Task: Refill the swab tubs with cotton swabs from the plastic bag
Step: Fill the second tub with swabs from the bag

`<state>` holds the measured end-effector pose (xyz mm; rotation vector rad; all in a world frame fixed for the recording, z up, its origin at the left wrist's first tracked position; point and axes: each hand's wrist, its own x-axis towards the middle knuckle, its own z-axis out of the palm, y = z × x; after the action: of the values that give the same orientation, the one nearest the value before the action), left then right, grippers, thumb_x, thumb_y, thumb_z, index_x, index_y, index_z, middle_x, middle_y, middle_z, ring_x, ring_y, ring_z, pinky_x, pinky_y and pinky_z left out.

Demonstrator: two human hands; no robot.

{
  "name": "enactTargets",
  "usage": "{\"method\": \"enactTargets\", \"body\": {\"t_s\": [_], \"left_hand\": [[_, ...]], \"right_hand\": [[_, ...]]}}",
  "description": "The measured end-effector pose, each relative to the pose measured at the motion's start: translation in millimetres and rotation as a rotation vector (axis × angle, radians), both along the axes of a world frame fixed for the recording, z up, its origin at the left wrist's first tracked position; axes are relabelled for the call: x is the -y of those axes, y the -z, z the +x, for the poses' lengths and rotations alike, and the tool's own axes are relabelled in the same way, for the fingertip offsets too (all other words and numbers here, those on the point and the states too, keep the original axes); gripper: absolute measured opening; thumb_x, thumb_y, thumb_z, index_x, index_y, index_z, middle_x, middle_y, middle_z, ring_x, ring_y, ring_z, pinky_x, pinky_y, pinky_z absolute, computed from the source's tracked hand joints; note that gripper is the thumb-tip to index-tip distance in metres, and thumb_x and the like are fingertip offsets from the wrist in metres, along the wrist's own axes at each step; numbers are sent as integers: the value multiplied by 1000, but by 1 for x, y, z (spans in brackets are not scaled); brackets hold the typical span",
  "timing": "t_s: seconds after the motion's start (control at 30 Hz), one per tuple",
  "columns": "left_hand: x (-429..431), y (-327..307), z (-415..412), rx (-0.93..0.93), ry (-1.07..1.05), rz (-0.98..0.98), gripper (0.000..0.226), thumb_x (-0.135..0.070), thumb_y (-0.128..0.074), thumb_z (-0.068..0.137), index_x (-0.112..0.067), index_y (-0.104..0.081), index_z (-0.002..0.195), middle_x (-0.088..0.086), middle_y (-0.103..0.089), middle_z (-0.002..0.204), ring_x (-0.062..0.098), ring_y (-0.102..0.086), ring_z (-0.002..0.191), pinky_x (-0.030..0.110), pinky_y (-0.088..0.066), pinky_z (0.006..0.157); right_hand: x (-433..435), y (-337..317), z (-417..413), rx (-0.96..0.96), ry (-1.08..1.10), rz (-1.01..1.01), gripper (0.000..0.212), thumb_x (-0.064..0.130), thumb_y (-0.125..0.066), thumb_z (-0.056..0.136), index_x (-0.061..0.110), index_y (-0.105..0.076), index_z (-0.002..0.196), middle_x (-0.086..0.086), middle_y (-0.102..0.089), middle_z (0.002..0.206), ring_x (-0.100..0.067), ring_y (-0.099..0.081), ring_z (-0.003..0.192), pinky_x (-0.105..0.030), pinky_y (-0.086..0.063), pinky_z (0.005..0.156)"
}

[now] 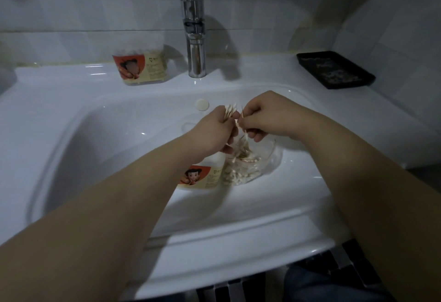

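A person's forearms (100,225) reach across the sink (214,242); the left hand (212,132) grips a bundle of cotton swabs (229,111) tips-up, seemingly to even them, the right hand (267,115) pinching one stick beside it; below, the plastic bag (250,170) lies touching a swab tub (202,178); a second tub (140,67) stands near the tap (195,39).

white sink (71,101) | chrome faucet (194,39) | black tray (335,69) right

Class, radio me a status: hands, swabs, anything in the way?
Left hand grips swab bunch. Right hand pinches a swab. Bag and tub side by side in sink, under hands. Left hand hides tub mouth.
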<state>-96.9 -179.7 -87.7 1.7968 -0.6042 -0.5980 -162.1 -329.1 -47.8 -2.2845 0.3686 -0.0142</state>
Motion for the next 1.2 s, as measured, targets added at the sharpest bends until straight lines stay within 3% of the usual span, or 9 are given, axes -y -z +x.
{"method": "enactTargets", "body": {"t_s": [0.13,0.3,0.47,0.63,0.8,0.9,1.0,1.13,1.2], "left_hand": [[-1,-2,2,31,3,55,26,-7,-34,104,-16,-54,118,3,-52,80,17,-48,67,31,-49,62],[-1,-3,0,-1,18,114,19,-7,-41,101,-16,-53,89,3,-54,77,17,-51,63,33,-48,60],[-2,-2,1,21,24,138,24,-32,-44,107,-15,-55,92,1,-48,75,14,-41,57,25,-36,49],[-2,0,4,-23,-38,144,29,-35,-41,107,-13,-57,96,3,-45,77,16,-38,57,23,-33,45],[-1,3,2,41,-55,198,45,-45,-42,105,-3,-56,111,10,-55,92,20,-45,67,29,-41,55],[0,3,1,232,-3,303,42,-52,-52,100,-11,-56,94,10,-66,97,22,-54,71,34,-46,66],[-1,3,1,329,18,327,39,-54,-62,94,-20,-47,83,0,-58,82,17,-51,71,30,-40,64],[-2,2,0,382,12,225,34,-50,-69,91,-23,-49,85,-7,-63,89,10,-58,83,26,-42,68],[-2,1,1,371,44,142,23,-38,-66,95,-23,-52,84,-7,-67,86,11,-61,82,31,-47,74]], "right_hand": [[3,1,3,21,49,55,10,8,-71,89,3,-74,81,-12,-71,69,-19,-71,65,-31,-63,66],[3,3,4,52,75,138,5,2,-71,87,-1,-75,88,-17,-72,75,-20,-70,65,-31,-62,65],[-2,5,5,47,53,176,6,-1,-67,88,-2,-73,86,-15,-70,71,-20,-68,63,-30,-62,64],[2,2,7,96,172,146,17,6,-61,91,-7,-72,91,-16,-71,74,-20,-65,61,-30,-60,61],[5,0,7,83,229,104,18,12,-62,87,-1,-73,82,-12,-72,70,-18,-62,56,-31,-54,58],[4,0,7,84,233,101,18,13,-62,86,0,-73,81,-14,-72,72,-19,-61,56,-31,-52,57],[2,-2,7,107,241,121,17,12,-61,87,-1,-73,84,-12,-70,70,-19,-59,56,-30,-49,55],[0,-6,6,107,234,220,13,8,-62,87,2,-70,79,-9,-64,64,-17,-53,51,-26,-43,49],[-3,-5,5,106,183,299,13,4,-59,88,1,-68,78,-11,-63,65,-17,-51,51,-25,-40,47]]}}
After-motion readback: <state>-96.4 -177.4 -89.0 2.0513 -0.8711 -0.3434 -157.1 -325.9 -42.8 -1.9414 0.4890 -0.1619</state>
